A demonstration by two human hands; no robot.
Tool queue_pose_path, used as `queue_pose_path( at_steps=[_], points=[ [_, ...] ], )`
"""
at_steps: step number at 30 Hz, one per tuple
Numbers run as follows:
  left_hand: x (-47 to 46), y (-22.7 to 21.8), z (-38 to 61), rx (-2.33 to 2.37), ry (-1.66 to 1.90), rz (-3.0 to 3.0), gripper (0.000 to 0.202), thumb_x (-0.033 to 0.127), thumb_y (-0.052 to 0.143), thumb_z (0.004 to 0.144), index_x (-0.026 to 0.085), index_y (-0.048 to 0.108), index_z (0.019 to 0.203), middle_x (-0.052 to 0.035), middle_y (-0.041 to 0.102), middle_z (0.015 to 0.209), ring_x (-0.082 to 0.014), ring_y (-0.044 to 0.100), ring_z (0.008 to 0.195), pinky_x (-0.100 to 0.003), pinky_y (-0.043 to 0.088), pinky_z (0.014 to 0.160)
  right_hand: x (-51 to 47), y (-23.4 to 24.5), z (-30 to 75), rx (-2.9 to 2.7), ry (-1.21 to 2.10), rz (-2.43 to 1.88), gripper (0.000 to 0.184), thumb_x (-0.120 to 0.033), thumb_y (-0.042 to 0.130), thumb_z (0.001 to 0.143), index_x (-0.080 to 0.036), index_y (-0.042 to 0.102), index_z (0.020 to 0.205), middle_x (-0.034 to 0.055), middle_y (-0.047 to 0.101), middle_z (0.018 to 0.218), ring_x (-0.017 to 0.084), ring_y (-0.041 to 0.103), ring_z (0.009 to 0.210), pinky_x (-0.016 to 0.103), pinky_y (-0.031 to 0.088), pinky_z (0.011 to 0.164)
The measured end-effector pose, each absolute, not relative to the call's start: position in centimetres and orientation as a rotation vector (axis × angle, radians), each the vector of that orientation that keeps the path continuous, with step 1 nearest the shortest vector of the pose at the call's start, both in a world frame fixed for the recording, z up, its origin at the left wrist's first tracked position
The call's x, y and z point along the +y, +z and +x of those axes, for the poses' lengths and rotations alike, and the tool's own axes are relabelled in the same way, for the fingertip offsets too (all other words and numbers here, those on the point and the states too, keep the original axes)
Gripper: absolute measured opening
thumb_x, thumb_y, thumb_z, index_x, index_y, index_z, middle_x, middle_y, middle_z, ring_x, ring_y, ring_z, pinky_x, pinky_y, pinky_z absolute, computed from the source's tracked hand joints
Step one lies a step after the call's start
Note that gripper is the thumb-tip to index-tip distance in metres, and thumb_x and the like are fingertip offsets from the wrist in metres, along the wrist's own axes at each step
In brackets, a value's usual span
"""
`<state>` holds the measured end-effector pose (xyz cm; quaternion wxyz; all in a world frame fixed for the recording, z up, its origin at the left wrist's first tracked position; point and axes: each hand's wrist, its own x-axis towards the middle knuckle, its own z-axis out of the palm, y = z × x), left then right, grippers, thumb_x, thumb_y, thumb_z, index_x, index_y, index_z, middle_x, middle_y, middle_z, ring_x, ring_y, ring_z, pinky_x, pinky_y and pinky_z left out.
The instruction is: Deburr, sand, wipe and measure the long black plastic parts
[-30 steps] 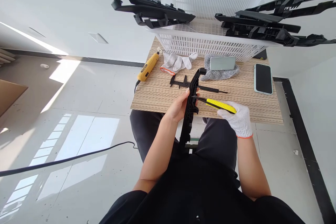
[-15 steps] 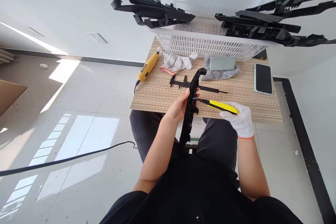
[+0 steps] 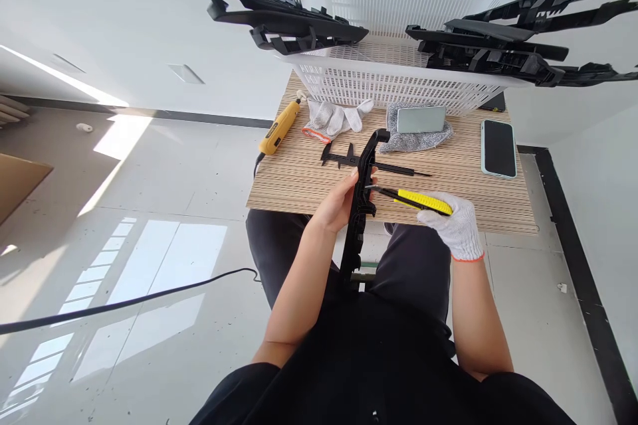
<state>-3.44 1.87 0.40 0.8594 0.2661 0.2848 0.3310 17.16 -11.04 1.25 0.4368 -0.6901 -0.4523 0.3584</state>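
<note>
My bare left hand point(image 3: 339, 202) grips a long black plastic part point(image 3: 363, 199) that stands upright between my knees and the table edge. In a white knit glove, my right hand point(image 3: 456, 229) is closed on a yellow utility knife point(image 3: 416, 199). The knife's blade tip touches the part's right edge near its middle. A black caliper point(image 3: 349, 159) lies on the wooden table point(image 3: 299, 176) just behind the part.
A white plastic basket point(image 3: 393, 80) sits at the table's back, with several long black parts point(image 3: 284, 20) laid across its rim on both sides. A yellow rotary tool point(image 3: 279, 129), a white glove point(image 3: 333, 119), a grey glove under a phone point(image 3: 421, 119) and another phone point(image 3: 498, 149) lie on the table.
The knife and gloved right hand shifted slightly right along the part's edge, then held. The left hand and the part stayed put.
</note>
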Motion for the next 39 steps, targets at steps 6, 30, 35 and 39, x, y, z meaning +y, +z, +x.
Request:
queue_pose_path(
  at_steps=[6, 30, 35, 39],
  points=[
    [1.92, 0.50, -3.47, 0.572, 0.678, 0.550, 0.026, 0.039, 0.076, 0.082, 0.020, 0.074, 0.100, -0.0030, 0.070, 0.088, -0.0114, 0.063, 0.072, -0.021, 0.054, 0.067, -10.95, 1.27, 17.09, -1.151, 0.752, -1.784, 0.045, -0.053, 0.081, 0.075, -0.021, 0.079, 0.106, 0.0055, 0.078, 0.087, 0.025, 0.075, 0.076, 0.038, 0.064, 0.070],
    [1.92, 0.60, -3.39, 0.596, 0.664, 0.518, 0.025, 0.040, 0.074, 0.084, 0.020, 0.074, 0.099, -0.0034, 0.071, 0.089, -0.0112, 0.066, 0.073, -0.020, 0.054, 0.063, -10.90, 0.99, 17.00, -1.274, 0.754, -1.788, 0.042, -0.053, 0.079, 0.077, -0.024, 0.078, 0.107, 0.0042, 0.078, 0.090, 0.026, 0.075, 0.082, 0.039, 0.062, 0.075],
    [1.97, 0.01, -3.52, 0.582, 0.690, 0.543, 0.029, 0.042, 0.075, 0.082, 0.021, 0.074, 0.101, -0.0030, 0.071, 0.091, -0.0108, 0.064, 0.071, -0.022, 0.054, 0.066, -10.73, 0.86, 16.81, -1.318, 0.613, -1.845, 0.040, -0.056, 0.078, 0.077, -0.028, 0.078, 0.106, 0.0054, 0.079, 0.095, 0.028, 0.074, 0.084, 0.042, 0.062, 0.079],
    [1.73, 0.07, -3.77, 0.545, 0.699, 0.679, 0.045, 0.040, 0.088, 0.067, 0.019, 0.075, 0.104, -0.0044, 0.072, 0.092, -0.0135, 0.064, 0.077, -0.023, 0.051, 0.069, -10.50, 1.06, 16.65, -1.251, 0.550, -1.870, 0.039, -0.054, 0.075, 0.079, -0.022, 0.079, 0.101, 0.0058, 0.077, 0.083, 0.024, 0.071, 0.073, 0.036, 0.059, 0.070]
  ],
)
